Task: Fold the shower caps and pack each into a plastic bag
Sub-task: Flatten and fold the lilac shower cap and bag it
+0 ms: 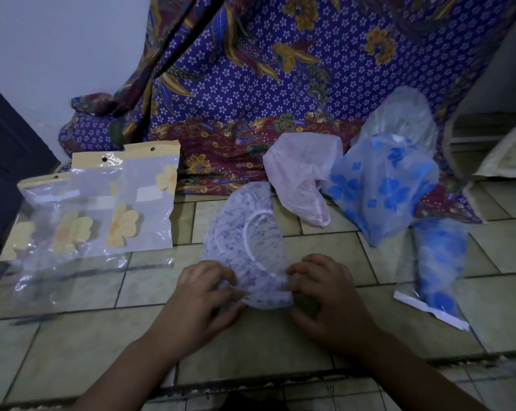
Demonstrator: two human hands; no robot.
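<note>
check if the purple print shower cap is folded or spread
Folded, roughly in half: the purple print shower cap lies as a half-moon, with the left hand and right hand pinching its near end.

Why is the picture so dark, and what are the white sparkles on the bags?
Head view: dim light makes everything bluish; the sparkles are glare on the crinkly plastic bags; the wide lens bends the floor tiles; the shower cap pinched by left hand and right hand looks blurry.

I see left hand [203, 295] and right hand [325, 292] pinching near edge of purple-print shower cap [247, 241], tiled floor [102, 336] under it, yellow-flower bags [102, 209] left, blue-flower cap [381, 191] right
</note>
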